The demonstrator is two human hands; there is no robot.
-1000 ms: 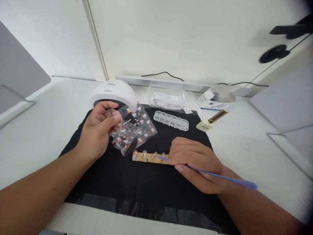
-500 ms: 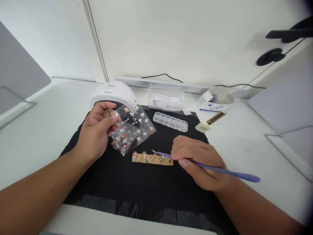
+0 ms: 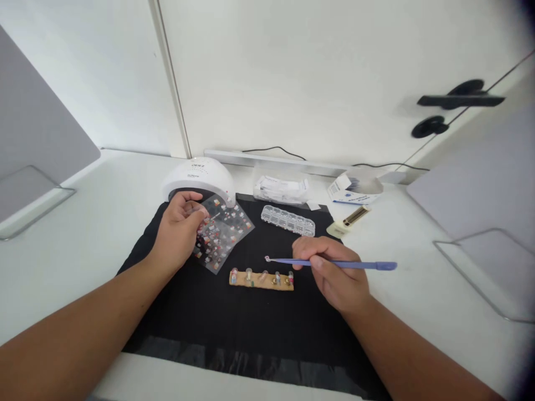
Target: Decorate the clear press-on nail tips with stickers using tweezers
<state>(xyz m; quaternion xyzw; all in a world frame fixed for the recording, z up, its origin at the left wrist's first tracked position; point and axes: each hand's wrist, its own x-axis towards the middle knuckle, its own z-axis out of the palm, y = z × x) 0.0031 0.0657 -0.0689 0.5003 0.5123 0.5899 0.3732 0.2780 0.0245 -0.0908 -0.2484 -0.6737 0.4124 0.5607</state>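
My left hand (image 3: 179, 231) pinches a clear sticker sheet (image 3: 223, 234) printed with small red and white designs, held just above the black mat (image 3: 234, 317). My right hand (image 3: 334, 273) grips a thin blue tool (image 3: 334, 263) level, its tip pointing left over the mat. Below that tip lies a tan strip (image 3: 261, 278) carrying several small nail tips, free of both hands.
A white domed nail lamp (image 3: 198, 177) stands behind my left hand. Further back are a clear compartment box (image 3: 288, 220), a packet of wipes (image 3: 282, 190), a small white and blue box (image 3: 351, 192) and a cream and gold file (image 3: 348, 220). Grey stands flank the white table.
My right hand lifted the blue tool off the tan strip and turned it level, tip pointing left. The view pulled back and up. My left hand kept hold of the sticker sheet.
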